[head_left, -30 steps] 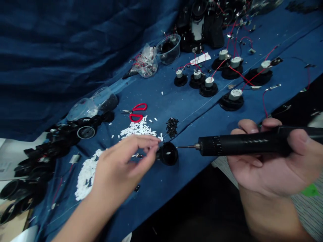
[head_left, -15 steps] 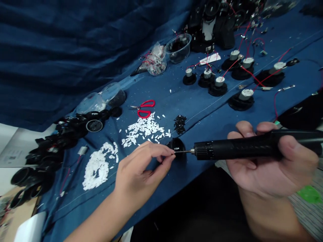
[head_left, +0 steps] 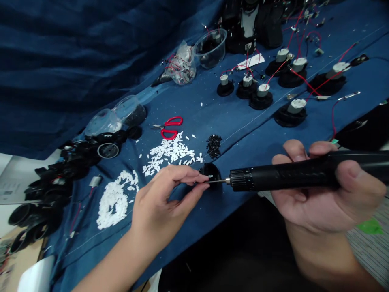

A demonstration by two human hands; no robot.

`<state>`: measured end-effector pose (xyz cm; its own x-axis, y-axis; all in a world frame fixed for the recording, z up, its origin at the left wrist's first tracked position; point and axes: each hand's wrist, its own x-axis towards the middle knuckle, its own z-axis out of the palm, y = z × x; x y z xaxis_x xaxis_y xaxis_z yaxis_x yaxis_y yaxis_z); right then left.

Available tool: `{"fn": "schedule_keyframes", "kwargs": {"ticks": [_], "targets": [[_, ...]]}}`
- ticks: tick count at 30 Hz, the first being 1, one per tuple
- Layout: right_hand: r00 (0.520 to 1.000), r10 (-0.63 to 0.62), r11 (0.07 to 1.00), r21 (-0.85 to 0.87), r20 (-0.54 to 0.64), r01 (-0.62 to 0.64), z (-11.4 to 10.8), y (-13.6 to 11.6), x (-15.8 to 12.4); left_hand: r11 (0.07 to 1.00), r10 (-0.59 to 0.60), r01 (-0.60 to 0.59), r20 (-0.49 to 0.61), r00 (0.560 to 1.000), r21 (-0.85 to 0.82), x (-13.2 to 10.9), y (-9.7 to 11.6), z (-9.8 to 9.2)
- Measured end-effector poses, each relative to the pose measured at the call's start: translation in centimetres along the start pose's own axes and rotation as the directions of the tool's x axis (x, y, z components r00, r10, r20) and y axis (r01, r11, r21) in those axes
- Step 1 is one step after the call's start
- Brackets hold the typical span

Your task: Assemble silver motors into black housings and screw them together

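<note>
My right hand (head_left: 322,194) is wrapped round a black electric screwdriver (head_left: 291,175) that lies level, its thin bit pointing left. My left hand (head_left: 164,198) pinches thumb and forefinger together right at the bit's tip, holding something too small to make out. Just behind the fingertips a round black housing (head_left: 211,171) rests on the blue cloth (head_left: 237,129). A small heap of black screws (head_left: 214,145) lies a little beyond it.
White plastic bits lie in two piles (head_left: 115,200), (head_left: 170,153) beside red scissors (head_left: 170,126). Black housings (head_left: 45,190) crowd the left edge. Clear cups (head_left: 209,48), (head_left: 114,119) and several motor assemblies with red wires (head_left: 288,111) stand farther back.
My left hand came right and closed its pinch at the screwdriver's bit. The screwdriver's tip has drawn in closer to the black housing. The view has shifted a little.
</note>
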<state>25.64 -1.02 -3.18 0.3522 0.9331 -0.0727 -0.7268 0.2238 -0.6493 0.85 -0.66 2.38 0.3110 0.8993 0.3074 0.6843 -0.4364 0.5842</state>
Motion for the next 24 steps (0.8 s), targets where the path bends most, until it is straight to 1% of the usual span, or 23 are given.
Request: {"fn": "schedule_keyframes", "kwargs": {"ticks": [4,9,12,14,17,19,22,24], "targets": [[0.999,-0.037,0.999,0.004,0.040,0.036,-0.4,0.2,-0.1,1.000,0.029,-0.029,-0.008,1.000,0.008,0.0,0.1,-0.3],[0.999,0.029,0.999,0.020,0.014,-0.029,-0.4,-0.2,-0.2,0.995,0.090,-0.090,0.006,0.996,0.048,0.2,0.4,-0.5],[0.999,0.040,0.999,0.012,0.010,-0.040,-0.3,-0.3,-0.2,0.990,0.131,-0.131,0.011,0.991,0.059,0.4,0.4,-0.7],[1.000,0.029,1.000,0.006,0.007,-0.029,-0.2,-0.2,-0.2,0.981,0.175,-0.177,0.035,0.984,0.082,0.4,0.5,-1.0],[1.000,0.023,1.000,-0.012,0.000,-0.023,0.1,-0.1,-0.2,0.949,0.254,-0.267,0.094,0.963,0.170,0.4,0.7,-1.2],[0.999,0.039,0.999,-0.016,-0.018,-0.039,0.2,-0.2,-0.3,0.930,0.280,-0.300,0.120,0.953,0.214,0.5,0.9,-1.3],[0.997,0.065,0.998,0.003,-0.048,-0.065,0.1,-0.5,-0.3,0.933,0.292,-0.309,0.114,0.950,0.186,0.8,0.8,-1.0],[0.996,0.078,0.997,0.012,-0.049,-0.078,-0.2,-0.8,-0.1,0.937,0.293,-0.309,0.115,0.949,0.166,1.2,0.4,-0.7]]}}
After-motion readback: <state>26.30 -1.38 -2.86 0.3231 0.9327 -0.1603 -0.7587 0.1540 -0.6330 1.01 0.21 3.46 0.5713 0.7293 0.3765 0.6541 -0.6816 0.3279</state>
